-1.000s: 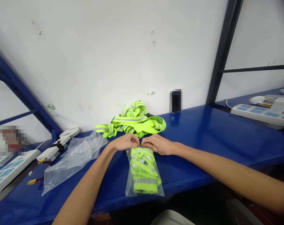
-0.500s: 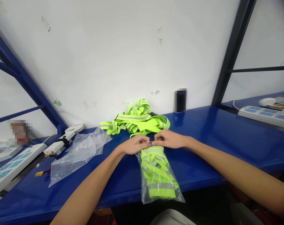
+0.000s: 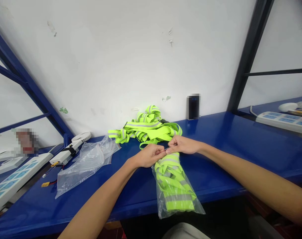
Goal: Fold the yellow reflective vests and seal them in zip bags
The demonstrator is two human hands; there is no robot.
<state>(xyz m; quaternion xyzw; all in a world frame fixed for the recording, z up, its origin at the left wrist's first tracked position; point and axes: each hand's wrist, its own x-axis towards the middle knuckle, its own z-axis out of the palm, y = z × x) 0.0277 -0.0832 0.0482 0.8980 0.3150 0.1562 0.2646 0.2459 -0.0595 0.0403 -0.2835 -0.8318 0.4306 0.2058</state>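
Note:
A clear plastic zip bag (image 3: 161,202) with a folded neon-yellow reflective strap (image 3: 177,186) inside hangs partly over the table's front edge. My left hand (image 3: 151,155) pinches the bag's top edge, where a bit of red seal line shows. Thumb to thumb with it, my right hand (image 3: 182,145) is closed on the same edge. The fingers hide most of the bag's mouth. Just behind my hands lies a tangled heap of the same yellow straps (image 3: 151,127), with grey reflective stripes.
Several flat clear bags (image 3: 85,169) lie to the left on the blue table (image 3: 215,162). Beyond them are a white handheld fan (image 3: 81,136), a wired white device (image 3: 66,152) and a power strip (image 3: 19,179). A dark upright box (image 3: 193,108) stands by the wall.
Both hands have come closer together along the bag's top edge, thumbs now meeting. The bag has shifted slightly right and tilts more; the whole view has moved a little too.

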